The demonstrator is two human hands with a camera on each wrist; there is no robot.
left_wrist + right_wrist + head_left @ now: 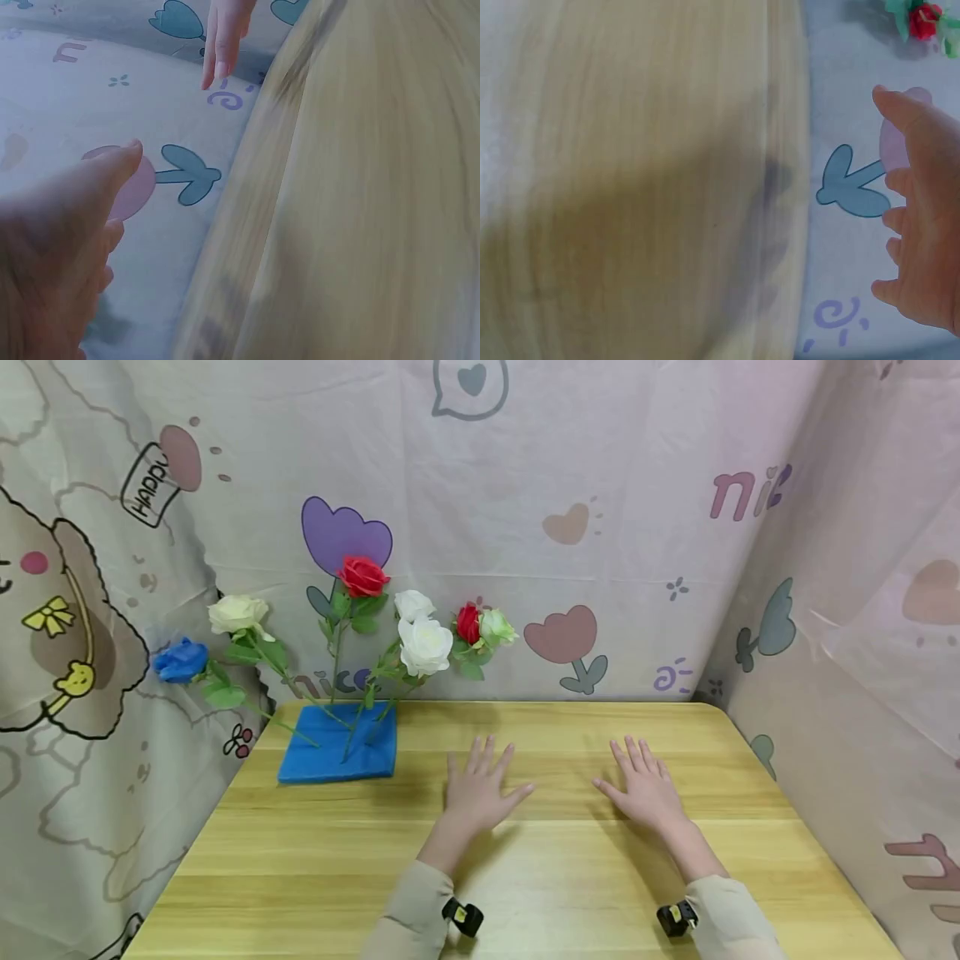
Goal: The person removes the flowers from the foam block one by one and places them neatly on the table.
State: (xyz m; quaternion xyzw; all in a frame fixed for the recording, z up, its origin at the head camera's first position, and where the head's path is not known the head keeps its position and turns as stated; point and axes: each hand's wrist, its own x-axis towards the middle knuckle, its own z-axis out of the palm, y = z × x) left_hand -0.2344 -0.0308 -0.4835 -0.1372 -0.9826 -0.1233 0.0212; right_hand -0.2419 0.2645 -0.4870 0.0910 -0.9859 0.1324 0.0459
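Observation:
My left hand (pixel 478 792) is held palm down above the middle of the wooden table (pixel 570 877), fingers straight and spread, holding nothing. To its right, my right hand (pixel 647 789) hovers likewise with spread fingers and nothing in it. Left of both hands, a blue foam block (pixel 341 764) lies at the table's back left. Artificial roses stand in it on green stems: a blue rose (pixel 181 661), a cream rose (pixel 237 613), a red rose (pixel 363 577), a large white rose (pixel 425 647), a second white rose (pixel 413 605), a small red rose (pixel 468 623) and a pale green rose (pixel 497 628).
A printed cloth (pixel 637 552) hangs behind the table and along both sides. Several blooms lean out past the table's back and left edges. Each wrist carries a small black camera (pixel 462 917) at the sleeve cuff.

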